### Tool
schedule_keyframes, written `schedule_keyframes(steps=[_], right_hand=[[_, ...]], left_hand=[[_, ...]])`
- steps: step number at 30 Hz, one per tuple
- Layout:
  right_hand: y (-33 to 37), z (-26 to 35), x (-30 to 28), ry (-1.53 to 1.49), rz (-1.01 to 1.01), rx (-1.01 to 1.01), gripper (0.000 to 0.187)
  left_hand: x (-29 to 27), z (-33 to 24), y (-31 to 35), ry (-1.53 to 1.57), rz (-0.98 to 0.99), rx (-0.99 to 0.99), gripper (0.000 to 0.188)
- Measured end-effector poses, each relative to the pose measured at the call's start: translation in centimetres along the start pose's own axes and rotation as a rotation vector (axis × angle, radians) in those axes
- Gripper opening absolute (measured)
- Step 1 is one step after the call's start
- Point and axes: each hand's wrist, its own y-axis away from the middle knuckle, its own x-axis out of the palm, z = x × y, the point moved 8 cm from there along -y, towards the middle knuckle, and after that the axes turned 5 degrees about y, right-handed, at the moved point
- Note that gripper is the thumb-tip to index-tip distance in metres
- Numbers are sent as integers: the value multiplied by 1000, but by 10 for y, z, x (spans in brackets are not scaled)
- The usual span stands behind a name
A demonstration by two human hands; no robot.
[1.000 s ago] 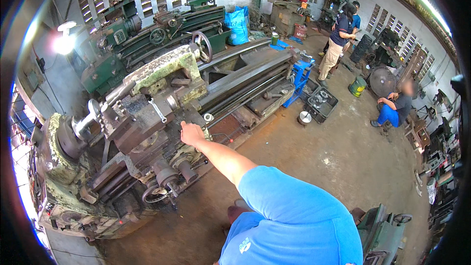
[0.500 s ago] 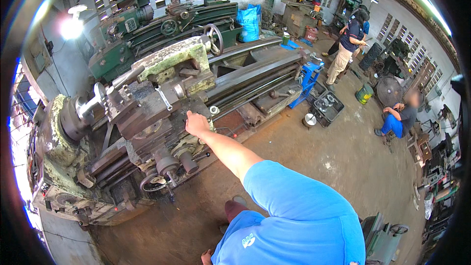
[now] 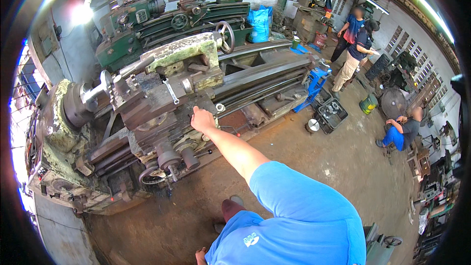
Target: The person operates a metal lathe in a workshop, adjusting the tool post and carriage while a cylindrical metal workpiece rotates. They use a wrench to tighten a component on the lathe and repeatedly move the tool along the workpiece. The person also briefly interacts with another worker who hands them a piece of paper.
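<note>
- Head view, right hand (image 3: 202, 119): the arm is extended over the lathe (image 3: 162, 120). The fingers (image 3: 196, 112) are curled at the dark metal plate (image 3: 200, 101) of the carriage; whether they grip a part cannot be determined.
- Left hand (image 3: 201, 256): well below the fingers of the right hand, beside the blue shirt (image 3: 304, 216) and partly cut off at the lower edge. Finger state cannot be determined.
- Lathe: beneath the fingers, running from their left to their upper right.
- Wrench (image 3: 170, 92): silver, lying on the upper slide, near the fingers at upper left, apart from them.
- Round fitting (image 3: 220, 108): just right of the fingers.
- Tailstock (image 3: 189, 54): above the fingers, green paint worn.
- Chuck (image 3: 78, 106): well left of the fingers.
- Carriage handwheel (image 3: 148, 175): lower left of the fingers.
- Red-tipped lever (image 3: 238, 134): lower right of the fingers.
- Black tray (image 3: 343, 119): on the floor, well right of the fingers.
- Seated person (image 3: 400, 130): farther right of the fingers.
</note>
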Motion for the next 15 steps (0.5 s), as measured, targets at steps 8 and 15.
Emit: schedule_keyframes(steps=[8,15], right_hand=[[-1,1,0,4,-1,5,22],[-1,2,2,32,31,4,22]], left_hand=[[-9,5,7,-27,-59,-81,42],[-8,-5,7,-38,-70,-13,44]])
